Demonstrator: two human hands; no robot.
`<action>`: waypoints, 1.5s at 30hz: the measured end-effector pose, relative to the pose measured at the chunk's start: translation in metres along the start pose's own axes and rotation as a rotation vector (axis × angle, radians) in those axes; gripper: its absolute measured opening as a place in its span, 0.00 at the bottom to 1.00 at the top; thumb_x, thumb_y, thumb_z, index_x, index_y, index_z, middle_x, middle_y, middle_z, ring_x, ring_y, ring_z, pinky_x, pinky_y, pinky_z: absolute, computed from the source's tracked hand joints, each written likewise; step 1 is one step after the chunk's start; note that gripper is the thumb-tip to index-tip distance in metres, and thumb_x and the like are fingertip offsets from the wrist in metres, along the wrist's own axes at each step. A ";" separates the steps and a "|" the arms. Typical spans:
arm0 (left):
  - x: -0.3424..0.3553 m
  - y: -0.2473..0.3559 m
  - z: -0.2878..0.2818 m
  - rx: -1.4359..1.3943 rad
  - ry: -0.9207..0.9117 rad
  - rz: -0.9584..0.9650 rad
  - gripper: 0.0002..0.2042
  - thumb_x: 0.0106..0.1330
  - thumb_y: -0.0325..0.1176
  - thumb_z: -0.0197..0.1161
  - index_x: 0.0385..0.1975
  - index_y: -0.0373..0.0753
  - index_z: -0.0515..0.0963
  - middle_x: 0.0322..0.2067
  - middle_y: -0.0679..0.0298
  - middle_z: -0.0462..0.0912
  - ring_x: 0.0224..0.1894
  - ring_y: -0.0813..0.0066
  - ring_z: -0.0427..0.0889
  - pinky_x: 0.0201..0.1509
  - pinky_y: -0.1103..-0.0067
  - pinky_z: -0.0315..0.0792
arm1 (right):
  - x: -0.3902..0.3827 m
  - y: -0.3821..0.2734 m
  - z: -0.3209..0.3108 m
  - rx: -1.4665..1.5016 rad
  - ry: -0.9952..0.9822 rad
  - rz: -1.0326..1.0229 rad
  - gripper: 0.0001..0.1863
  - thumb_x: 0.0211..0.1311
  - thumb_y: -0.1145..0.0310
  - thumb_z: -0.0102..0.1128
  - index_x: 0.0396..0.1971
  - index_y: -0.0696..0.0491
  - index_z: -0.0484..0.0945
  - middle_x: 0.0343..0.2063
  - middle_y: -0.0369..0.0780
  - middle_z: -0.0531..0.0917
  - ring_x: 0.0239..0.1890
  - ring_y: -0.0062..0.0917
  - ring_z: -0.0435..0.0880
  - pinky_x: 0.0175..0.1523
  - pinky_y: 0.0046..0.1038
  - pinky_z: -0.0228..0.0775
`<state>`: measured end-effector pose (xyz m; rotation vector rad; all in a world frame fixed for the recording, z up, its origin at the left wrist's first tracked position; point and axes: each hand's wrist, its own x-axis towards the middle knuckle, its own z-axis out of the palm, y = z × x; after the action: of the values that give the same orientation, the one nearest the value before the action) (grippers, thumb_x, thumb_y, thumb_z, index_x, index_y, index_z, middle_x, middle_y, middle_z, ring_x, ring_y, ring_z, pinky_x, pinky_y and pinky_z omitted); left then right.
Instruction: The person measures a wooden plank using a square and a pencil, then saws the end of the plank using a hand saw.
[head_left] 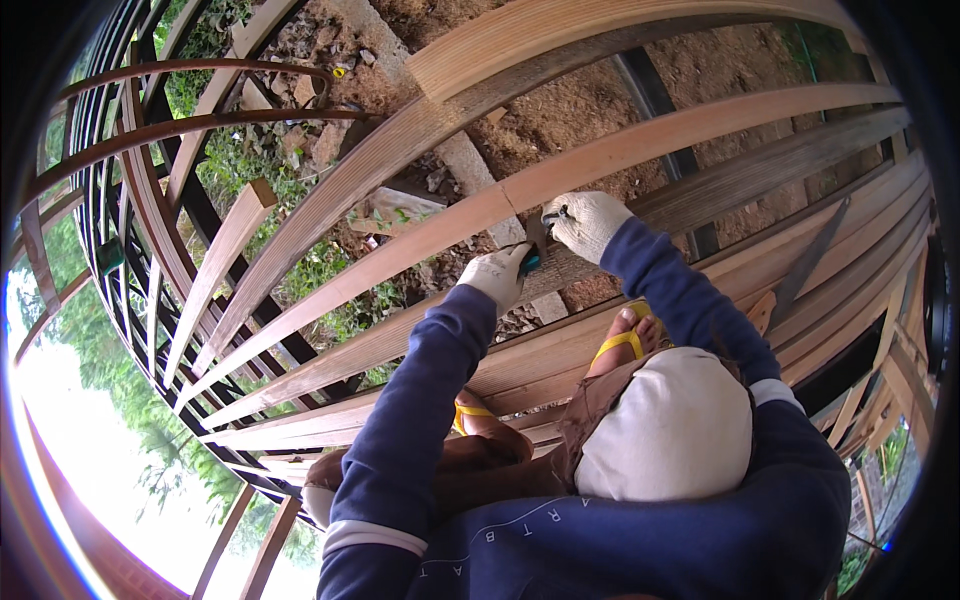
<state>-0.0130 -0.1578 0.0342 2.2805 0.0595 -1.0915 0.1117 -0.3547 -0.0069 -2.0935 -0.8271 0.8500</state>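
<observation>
My left hand (494, 278), in a white knit glove, is closed round a small teal-and-black object (529, 259) whose kind I cannot make out. My right hand (590, 226), gloved the same way, is curled with a thin dark thing (560, 213) showing at its fingers. Between the two hands a short grey-brown strip (537, 234) lies across the gap by a weathered plank (690, 196). Just beyond them runs a long reddish plank (600, 150) with a dark line across it, near my left hand.
A handsaw (812, 258) lies on the planks to the right. More long boards (470, 105) span dark metal beams (655, 110) above rubble and soil (540, 130). Curved rusty bars (200, 65) stand at the left. My feet in yellow sandals (622, 345) rest on the near boards.
</observation>
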 end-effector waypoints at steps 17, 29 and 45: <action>0.002 -0.005 0.005 -0.009 0.022 0.019 0.28 0.63 0.27 0.57 0.67 0.40 0.68 0.50 0.46 0.83 0.53 0.45 0.83 0.58 0.58 0.76 | -0.020 -0.027 -0.021 0.833 -0.053 0.777 0.11 0.75 0.67 0.53 0.33 0.58 0.78 0.25 0.41 0.84 0.17 0.25 0.81 0.22 0.28 0.74; 0.001 -0.005 0.007 -0.009 0.058 0.032 0.27 0.64 0.27 0.57 0.66 0.41 0.68 0.46 0.44 0.84 0.51 0.44 0.83 0.56 0.58 0.76 | -0.031 -0.036 -0.025 0.169 0.193 0.256 0.12 0.73 0.65 0.61 0.36 0.59 0.84 0.28 0.38 0.86 0.29 0.21 0.82 0.36 0.24 0.75; 0.003 -0.009 0.012 -0.022 0.069 0.043 0.27 0.63 0.26 0.57 0.66 0.40 0.69 0.46 0.45 0.84 0.51 0.43 0.83 0.57 0.58 0.76 | -0.012 -0.017 -0.010 0.263 0.083 0.175 0.10 0.67 0.68 0.60 0.43 0.54 0.84 0.36 0.48 0.88 0.40 0.46 0.87 0.45 0.40 0.79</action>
<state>-0.0213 -0.1578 0.0217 2.2890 0.0498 -0.9860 0.1072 -0.3587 0.0155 -1.9708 -0.4654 0.9047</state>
